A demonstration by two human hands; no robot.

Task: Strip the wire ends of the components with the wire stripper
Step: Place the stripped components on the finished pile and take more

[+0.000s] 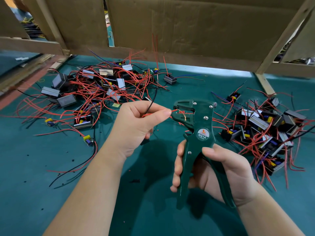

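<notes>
My right hand (219, 172) grips both handles of a dark green wire stripper (196, 138) held upright, its jaws at the top pointing left. My left hand (138, 123) pinches a red wire (174, 110) and a black wire (154, 97) between thumb and fingers. The red wire's tip reaches into the stripper's jaws, where a tuft of bare copper strands (183, 116) shows. A small dark component hangs below my left hand, mostly hidden by it.
A heap of black components with red wires (95, 87) lies on the green table (34, 193) at the back left. A second heap (265, 132) lies at the right. Cardboard panels (187, 28) and wooden frame bars close the back. Bits of insulation dot the table.
</notes>
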